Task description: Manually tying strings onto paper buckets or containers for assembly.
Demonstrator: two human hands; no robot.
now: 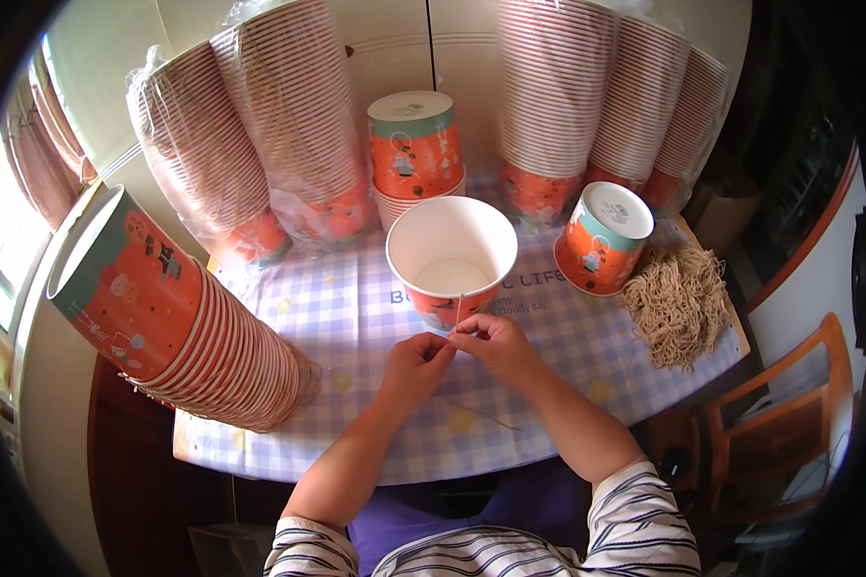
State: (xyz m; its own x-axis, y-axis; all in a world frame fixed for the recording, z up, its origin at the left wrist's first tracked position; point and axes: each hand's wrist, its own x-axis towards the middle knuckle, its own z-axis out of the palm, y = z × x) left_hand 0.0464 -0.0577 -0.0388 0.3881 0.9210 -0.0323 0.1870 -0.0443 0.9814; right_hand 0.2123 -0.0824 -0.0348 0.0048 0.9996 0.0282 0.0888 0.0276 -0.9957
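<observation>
An orange paper bucket with a white inside stands upright at the middle of the table, its mouth facing me. From the near side of its rim a tan string hangs down to my fingers. My left hand is closed in a pinch just below the bucket. Against it, fingertips nearly touching, my right hand pinches the string too. The string's ends are hidden among my fingers. A tangled pile of tan strings lies at the right of the table.
A tall stack of nested buckets leans at the left. Upside-down buckets stand behind the middle one, and another inverted bucket sits beside the strings. Plastic-wrapped stacks line the back. A wooden chair is at the right.
</observation>
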